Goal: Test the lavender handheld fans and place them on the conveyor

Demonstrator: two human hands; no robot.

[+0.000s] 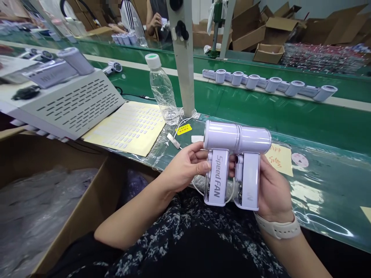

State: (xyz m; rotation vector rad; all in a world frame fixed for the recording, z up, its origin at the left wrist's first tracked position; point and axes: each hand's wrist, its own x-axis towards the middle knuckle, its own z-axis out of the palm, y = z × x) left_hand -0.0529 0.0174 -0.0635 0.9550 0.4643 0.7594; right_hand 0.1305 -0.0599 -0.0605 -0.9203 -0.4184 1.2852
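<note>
Two lavender handheld fans are held side by side above the bench edge, their round heads touching end to end. My left hand (191, 166) is closed on the left handheld fan (218, 177), which has "Speed FAN" printed on its handle, thumb on the handle's side. Around the right handheld fan (251, 181) my right hand (274, 187) is wrapped, its fingers mostly hidden behind the handle. Clear lower sections on both handles show dark parts inside. A white cable (198, 189) hangs behind the fans.
On the bench stand a clear bottle (162, 90), a yellow sticker sheet (130, 123) and a slotted metal case (78, 100). A post (184, 58) rises beside the bottle. Several fans (252, 82) line the conveyor. A carton (72, 216) of plastic bags is at lower left; co-workers are opposite.
</note>
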